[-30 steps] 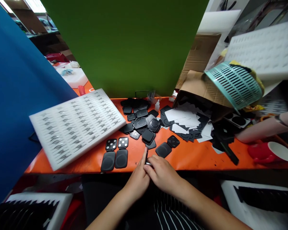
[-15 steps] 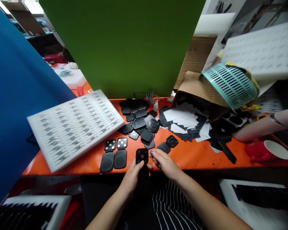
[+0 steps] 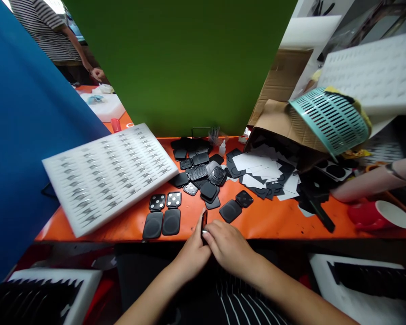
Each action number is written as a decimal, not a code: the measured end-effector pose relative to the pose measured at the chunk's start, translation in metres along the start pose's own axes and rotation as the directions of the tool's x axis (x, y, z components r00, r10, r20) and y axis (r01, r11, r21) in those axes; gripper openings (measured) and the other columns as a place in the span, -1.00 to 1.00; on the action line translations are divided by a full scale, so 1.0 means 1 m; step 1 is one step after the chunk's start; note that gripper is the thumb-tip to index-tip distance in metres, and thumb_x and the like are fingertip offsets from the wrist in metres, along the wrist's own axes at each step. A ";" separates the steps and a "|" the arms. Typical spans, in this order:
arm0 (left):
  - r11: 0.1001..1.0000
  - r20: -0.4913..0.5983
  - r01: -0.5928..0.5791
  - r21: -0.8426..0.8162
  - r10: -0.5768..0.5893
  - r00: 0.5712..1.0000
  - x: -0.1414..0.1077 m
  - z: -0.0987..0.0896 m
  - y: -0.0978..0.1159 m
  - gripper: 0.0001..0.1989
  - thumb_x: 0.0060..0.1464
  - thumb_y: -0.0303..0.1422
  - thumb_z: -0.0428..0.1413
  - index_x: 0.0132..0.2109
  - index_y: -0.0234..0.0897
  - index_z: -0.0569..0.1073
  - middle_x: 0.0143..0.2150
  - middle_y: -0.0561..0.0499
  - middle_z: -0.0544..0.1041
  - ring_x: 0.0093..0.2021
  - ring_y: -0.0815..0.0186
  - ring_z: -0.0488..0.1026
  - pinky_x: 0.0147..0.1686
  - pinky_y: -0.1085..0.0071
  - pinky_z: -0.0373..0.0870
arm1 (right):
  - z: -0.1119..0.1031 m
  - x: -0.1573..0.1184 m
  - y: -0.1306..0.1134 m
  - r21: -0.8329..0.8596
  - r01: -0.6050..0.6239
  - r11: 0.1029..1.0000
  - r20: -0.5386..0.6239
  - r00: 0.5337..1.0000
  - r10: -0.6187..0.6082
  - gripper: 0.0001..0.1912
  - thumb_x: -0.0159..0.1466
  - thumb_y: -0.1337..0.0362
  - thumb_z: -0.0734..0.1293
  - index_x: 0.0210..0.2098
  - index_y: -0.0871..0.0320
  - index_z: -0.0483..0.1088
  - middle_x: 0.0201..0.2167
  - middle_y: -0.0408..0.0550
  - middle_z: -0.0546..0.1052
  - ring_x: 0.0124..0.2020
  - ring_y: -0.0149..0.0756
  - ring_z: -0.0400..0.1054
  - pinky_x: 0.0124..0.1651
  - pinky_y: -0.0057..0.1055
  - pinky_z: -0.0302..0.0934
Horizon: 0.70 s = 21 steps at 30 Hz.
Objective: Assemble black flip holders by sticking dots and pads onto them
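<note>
Over the table's front edge, a black hinged case [image 3: 204,219] is turned almost edge-on in my left hand [image 3: 193,253], fingers closed around it. My right hand [image 3: 228,246] is closed against the same case, thumb and fingers pressed at its side. A small bright glint shows by the right thumb; whether it is a separate piece is unclear. To the left lie two opened black hinged cases [image 3: 171,221], with light round discs in their upper squares. Another opened case [image 3: 230,211], its dots darker, lies right of my hands. Behind is a pile of black cases [image 3: 209,190].
A white foam tray [image 3: 88,189] with rows of slotted metal pieces stands left. Paper and black sheets [image 3: 257,164] spill from a cardboard box [image 3: 274,115] at right. A green basket [image 3: 331,119] and red mug [image 3: 362,216] are farther right. A person in stripes [image 3: 47,31] stands beyond.
My left hand has turned the case from face-up to edge-on. My right hand, which was apart with a small silvery piece pinched, has moved left onto the case. A person has appeared at upper left.
</note>
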<state>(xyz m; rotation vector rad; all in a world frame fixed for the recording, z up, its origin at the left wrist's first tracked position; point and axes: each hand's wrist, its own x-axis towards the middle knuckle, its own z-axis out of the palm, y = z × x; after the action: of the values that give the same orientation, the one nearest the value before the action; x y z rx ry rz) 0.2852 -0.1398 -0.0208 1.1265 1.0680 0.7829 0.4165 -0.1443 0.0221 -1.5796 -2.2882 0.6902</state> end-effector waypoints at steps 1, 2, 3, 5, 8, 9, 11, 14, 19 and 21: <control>1.000 0.014 -0.005 0.017 0.005 1.000 0.000 -0.001 -0.001 -0.38 -0.10 -0.50 0.08 0.16 -0.32 0.14 0.11 -0.15 0.27 0.17 0.08 0.06 0.14 0.20 -0.07 | 0.000 0.000 0.000 -0.009 -0.004 1.000 0.002 1.000 0.004 -0.78 0.29 0.27 0.05 -0.35 0.15 0.27 -0.40 -0.07 0.36 -0.34 -0.32 0.25 -0.28 -0.41 0.09; 0.999 0.026 -0.007 0.040 0.006 1.000 -0.001 -0.002 -0.003 -0.37 -0.08 -0.49 0.07 0.17 -0.32 0.11 0.13 -0.16 0.24 0.17 0.08 0.07 0.14 0.20 -0.07 | 0.001 0.000 0.000 -0.022 -0.009 1.000 0.007 1.000 0.009 -0.78 0.29 0.27 0.05 -0.36 0.15 0.27 -0.40 -0.06 0.36 -0.34 -0.31 0.25 -0.28 -0.40 0.09; 0.997 0.032 -0.006 0.071 0.004 0.999 -0.001 -0.002 -0.004 -0.37 -0.06 -0.48 0.07 0.19 -0.31 0.09 0.15 -0.16 0.21 0.17 0.09 0.07 0.14 0.20 -0.07 | 0.002 0.000 0.001 -0.034 -0.012 0.999 0.017 1.000 0.013 -0.77 0.29 0.26 0.05 -0.37 0.15 0.27 -0.40 -0.06 0.36 -0.34 -0.30 0.25 -0.28 -0.40 0.10; 0.989 0.037 0.000 0.146 -0.006 0.999 -0.002 -0.004 -0.008 -0.37 -0.02 -0.46 0.05 0.21 -0.30 0.05 0.19 -0.17 0.15 0.18 0.09 0.07 0.14 0.19 -0.09 | 0.003 -0.001 0.001 -0.045 -0.012 0.999 0.051 0.999 0.014 -0.76 0.29 0.26 0.04 -0.38 0.16 0.27 -0.41 -0.05 0.36 -0.35 -0.30 0.25 -0.28 -0.38 0.10; 0.977 0.047 -0.003 0.212 -0.007 0.999 -0.003 -0.005 -0.012 -0.36 0.01 -0.46 0.01 0.23 -0.28 -0.03 0.21 -0.17 0.11 0.19 0.11 0.05 0.14 0.18 -0.09 | 0.003 -0.001 0.002 -0.015 0.003 1.000 0.102 0.995 -0.001 -0.75 0.29 0.24 0.05 -0.39 0.18 0.27 -0.42 -0.04 0.36 -0.38 -0.31 0.24 -0.29 -0.38 0.11; 0.977 0.054 -0.009 0.215 -0.003 0.999 -0.002 -0.005 -0.012 -0.34 0.01 -0.48 0.00 0.24 -0.28 -0.05 0.21 -0.17 0.12 0.19 0.12 0.05 0.14 0.18 -0.07 | 0.002 -0.001 0.003 0.001 0.002 1.000 0.105 0.994 -0.002 -0.75 0.29 0.23 0.05 -0.39 0.18 0.27 -0.42 -0.04 0.36 -0.38 -0.31 0.24 -0.30 -0.38 0.10; 0.974 0.069 -0.022 0.224 0.006 0.998 -0.002 -0.005 -0.011 -0.29 -0.02 -0.51 0.00 0.25 -0.28 -0.10 0.20 -0.16 0.13 0.18 0.12 0.06 0.13 0.17 -0.04 | 0.001 0.000 0.004 0.047 -0.014 0.999 0.093 0.996 0.010 -0.76 0.29 0.22 0.07 -0.39 0.18 0.26 -0.41 -0.04 0.36 -0.37 -0.31 0.24 -0.30 -0.39 0.10; 0.956 0.086 -0.029 0.293 0.004 0.996 -0.001 -0.004 -0.009 -0.23 -0.07 -0.56 -0.01 0.26 -0.27 -0.18 0.19 -0.15 0.14 0.17 0.13 0.09 0.12 0.16 0.01 | -0.001 0.003 0.007 0.159 -0.052 0.986 0.067 0.997 0.042 -0.80 0.27 0.21 0.11 -0.38 0.18 0.25 -0.40 -0.06 0.36 -0.35 -0.34 0.24 -0.30 -0.43 0.10; 0.930 0.073 -0.041 0.366 0.016 0.997 -0.003 -0.001 -0.008 -0.23 -0.03 -0.55 -0.04 0.26 -0.25 -0.25 0.21 -0.15 0.10 0.17 0.17 0.09 0.11 0.19 0.05 | 0.005 0.001 0.006 0.115 -0.015 0.993 0.023 1.000 0.013 -0.80 0.26 0.21 0.13 -0.41 0.18 0.24 -0.42 -0.07 0.35 -0.36 -0.33 0.23 -0.29 -0.42 0.09; 0.930 0.062 -0.034 0.366 0.012 0.998 -0.003 0.000 -0.007 -0.26 0.00 -0.51 -0.04 0.26 -0.26 -0.24 0.20 -0.16 0.13 0.16 0.17 0.11 0.10 0.19 0.07 | 0.008 -0.001 0.005 0.047 -0.015 0.999 -0.021 1.000 0.016 -0.80 0.25 0.20 0.13 -0.41 0.18 0.24 -0.42 -0.06 0.34 -0.36 -0.31 0.22 -0.28 -0.40 0.08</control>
<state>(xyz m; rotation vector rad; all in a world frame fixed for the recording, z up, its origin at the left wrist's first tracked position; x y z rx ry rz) 0.2843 -0.1443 -0.0270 1.4718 1.1838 0.5758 0.4169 -0.1453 0.0124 -1.5772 -2.2304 0.7223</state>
